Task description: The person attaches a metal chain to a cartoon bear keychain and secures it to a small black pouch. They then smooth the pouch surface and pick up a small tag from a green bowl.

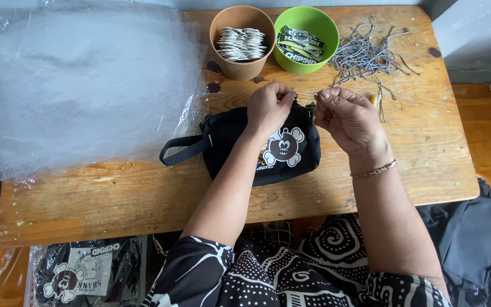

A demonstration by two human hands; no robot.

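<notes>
**Desk:** What do you have on the hands?

**Operator:** I see both hands meeting at the top edge of a small black pouch [259, 149] on a wooden table [143, 199]. My left hand [269, 108] is pinched shut at the fingertips on something at the pouch's upper rim; it looks like the zipper end, though it is too small for me to be sure. My right hand [352, 120] is closed on a thin beaded chain [338, 122], which hangs in a short loop below its fingers. The two sets of fingertips are just beside each other, nearly touching.

**Desk:** And the pouch itself?

**Operator:** It lies directly under and just below the grip, partly covered by the left forearm. It bears a white skull-like cartoon print, and its black strap [182, 149] runs out to the left of the hands.

**Desk:** What surrounds the grip?

**Operator:** Straight beyond the left hand stands a brown cup [242, 63] holding a stack of white tags. Beside it, beyond the gap between the hands, a green bowl [308, 62] holds printed labels. Up and to the right of the right hand lies a loose pile of grey chains [362, 57]. Well off to the left of the grip, clear plastic bags [80, 85] spread across the table. A thin bracelet [374, 170] circles the right wrist.
</notes>
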